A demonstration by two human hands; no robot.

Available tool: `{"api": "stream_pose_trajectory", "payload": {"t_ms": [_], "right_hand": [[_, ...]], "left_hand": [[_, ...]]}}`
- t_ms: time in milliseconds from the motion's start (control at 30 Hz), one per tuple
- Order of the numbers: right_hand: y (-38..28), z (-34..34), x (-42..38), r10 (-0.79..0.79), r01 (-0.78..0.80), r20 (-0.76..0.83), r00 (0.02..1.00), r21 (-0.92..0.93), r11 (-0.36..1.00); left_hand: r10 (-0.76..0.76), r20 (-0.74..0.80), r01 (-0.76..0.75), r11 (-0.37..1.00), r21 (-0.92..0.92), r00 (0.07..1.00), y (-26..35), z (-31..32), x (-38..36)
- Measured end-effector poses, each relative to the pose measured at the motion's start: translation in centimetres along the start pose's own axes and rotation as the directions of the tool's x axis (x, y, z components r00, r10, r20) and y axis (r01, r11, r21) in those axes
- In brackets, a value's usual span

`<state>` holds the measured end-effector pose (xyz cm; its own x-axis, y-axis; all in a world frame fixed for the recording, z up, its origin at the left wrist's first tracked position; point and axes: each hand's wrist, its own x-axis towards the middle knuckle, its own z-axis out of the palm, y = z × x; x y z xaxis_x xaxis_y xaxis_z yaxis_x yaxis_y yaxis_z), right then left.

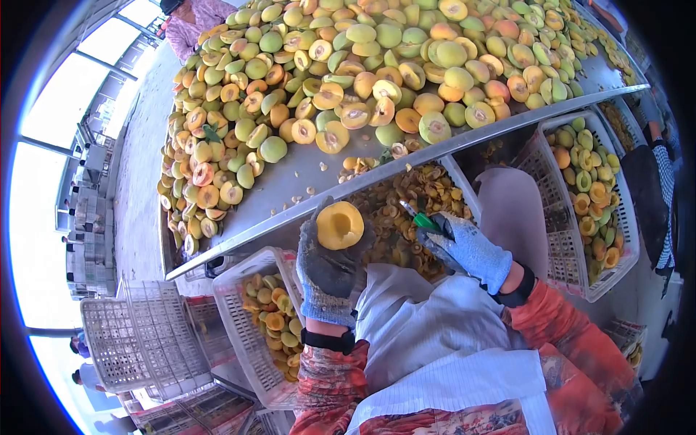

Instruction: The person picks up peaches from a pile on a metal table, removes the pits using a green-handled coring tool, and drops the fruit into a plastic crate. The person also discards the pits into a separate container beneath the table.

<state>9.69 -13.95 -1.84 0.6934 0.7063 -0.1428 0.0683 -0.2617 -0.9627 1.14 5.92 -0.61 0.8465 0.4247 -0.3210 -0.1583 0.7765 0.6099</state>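
My left hand [330,264], in a blue-and-grey work glove, holds a halved apricot [339,225] with its hollow cut face up. No stone shows in that half. In my right hand [467,250], gloved alike, is a small pitting tool [426,220] with a green handle and a short metal tip, pointing up and left. The two hands are apart, just below the front edge of the metal table. Between and beneath them lies a heap of brown stones and scraps [406,210]. Beyond the edge, many cut apricots [355,114] are piled on the table.
The metal table's raised rim [406,161] runs across in front of me. A white crate of apricot halves [261,362] stands at left, another crate [629,239] at right. Stacked crates [130,337] are farther left. Another person [194,25] is at the table's far left.
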Motion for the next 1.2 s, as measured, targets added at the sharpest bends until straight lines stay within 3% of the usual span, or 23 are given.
{"api": "stream_pose_trajectory", "payload": {"t_ms": [33, 67, 100, 133, 167, 200, 267, 300, 367, 500, 600, 667, 700, 733, 767, 800, 867, 1000, 1067, 1100, 1133, 1167, 1200], "right_hand": [[0.4, 0.4, -0.1, -0.044, 0.031, -0.091, 0.995, -0.149, 0.988], [0.5, 0.6, -0.3, -0.042, 0.028, -0.090, 0.995, -0.146, 0.989], [-0.9, 0.8, -0.4, 0.193, -0.189, 0.011, 0.981, 0.249, 0.950], [-1.8, 1.1, -0.3, 0.359, -0.401, 0.191, 0.914, 0.571, 0.716], [-2.0, 1.4, 0.0, 0.359, -0.399, 0.189, 0.914, 0.572, 0.717], [-2.2, 1.8, 0.2, 0.332, -0.369, 0.187, 0.925, 0.653, 0.661], [-2.5, 2.3, 0.5, 0.307, -0.339, 0.183, 0.934, 0.725, 0.600], [-2.7, 2.5, 0.6, 0.274, -0.314, 0.178, 0.945, 0.733, 0.603], [-2.9, 2.6, 0.7, 0.243, -0.291, 0.176, 0.954, 0.740, 0.606], [-3.0, 2.8, 0.7, 0.282, -0.341, 0.204, 0.937, 0.708, 0.619], [-2.7, 3.3, 0.6, 0.269, -0.291, 0.141, 0.953, 0.677, 0.676], [-2.8, 3.7, 0.2, 0.248, -0.250, 0.102, 0.963, 0.676, 0.693], [-3.0, 3.9, -0.2, 0.197, -0.200, 0.075, 0.978, 0.626, 0.754], [-3.2, 4.0, -0.5, 0.141, -0.147, 0.054, 0.988, 0.570, 0.809], [-3.8, 3.6, -0.6, 0.053, -0.057, 0.021, 0.998, 0.240, 0.969], [-3.8, 3.7, -0.8, 0.050, -0.056, 0.034, 0.998, 0.233, 0.971], [-3.7, 4.2, -1.3, -0.166, 0.145, -0.061, 0.984, -0.262, 0.954], [-4.0, 4.9, -1.2, -0.290, 0.195, -0.102, 0.952, -0.529, 0.826], [-4.1, 5.1, -1.1, -0.326, 0.219, -0.072, 0.942, -0.606, 0.765], [-4.1, 5.3, -1.0, -0.363, 0.241, -0.043, 0.931, -0.675, 0.697], [-3.9, 5.5, -0.9, -0.363, 0.243, -0.039, 0.931, -0.676, 0.696], [-3.5, 5.8, -0.9, -0.387, 0.256, -0.018, 0.922, -0.721, 0.644], [-3.3, 6.1, -0.9, -0.408, 0.267, 0.004, 0.913, -0.763, 0.589]], "left_hand": [[0.175, 0.113, -0.208, 0.854, 0.477, 0.978, -0.1, -0.3, -0.2], [0.261, 0.297, -0.389, 0.459, 0.799, 0.919, -0.2, -0.5, -0.3], [0.259, 0.298, -0.388, 0.457, 0.800, 0.919, -0.1, -0.3, -0.4], [0.082, 0.117, -0.125, 0.895, 0.427, 0.990, 0.1, 0.0, -0.4], [-0.175, 0.059, 0.181, 0.976, -0.122, 0.983, 0.2, 0.2, -0.4], [-0.176, 0.059, 0.182, 0.976, -0.122, 0.983, -0.3, 0.1, -0.5], [0.100, 0.169, -0.186, 0.749, 0.635, 0.981, -1.6, -0.3, -0.7], [0.102, 0.168, -0.186, 0.751, 0.634, 0.981, -1.5, -0.3, -0.8], [-0.128, 0.082, 0.131, 0.991, -0.036, 0.988, -1.3, -0.3, -0.9], [-0.029, 0.078, 0.018, 0.992, 0.128, 0.997, -1.6, -0.6, -1.1], [-0.227, -0.003, 0.225, 0.970, -0.091, 0.974, -0.6, 0.1, -1.1], [-0.296, 0.240, 0.349, 0.911, -0.219, 0.924, 0.1, 0.4, -1.1], [-0.288, 0.237, 0.341, 0.913, -0.226, 0.928, -0.1, 0.9, -1.5], [0.082, 0.201, -0.164, 0.884, 0.437, 0.976, -0.7, 1.7, -1.9], [0.367, 0.394, -0.493, 0.233, 0.838, 0.843, -1.0, 2.0, -2.1], [0.378, 0.385, -0.490, 0.235, 0.839, 0.842, -1.0, 1.5, -1.8], [0.332, 0.350, -0.461, 0.359, 0.812, 0.876, -1.3, 0.1, -0.9], [0.421, 0.201, -0.438, 0.598, 0.672, 0.884, -2.0, -0.5, -0.8], [0.365, 0.358, -0.463, 0.258, 0.848, 0.860, -1.6, -0.5, -1.0], [0.368, 0.354, -0.460, 0.260, 0.849, 0.860, -1.6, -0.5, -1.0], [0.260, 0.340, -0.403, 0.783, 0.473, 0.904, -1.8, -0.4, -1.0], [0.157, 0.392, -0.136, 0.987, -0.081, 0.906, -1.9, -0.3, -0.9], [0.159, 0.389, -0.137, 0.987, -0.084, 0.907, -1.8, -0.1, -1.0]]}}
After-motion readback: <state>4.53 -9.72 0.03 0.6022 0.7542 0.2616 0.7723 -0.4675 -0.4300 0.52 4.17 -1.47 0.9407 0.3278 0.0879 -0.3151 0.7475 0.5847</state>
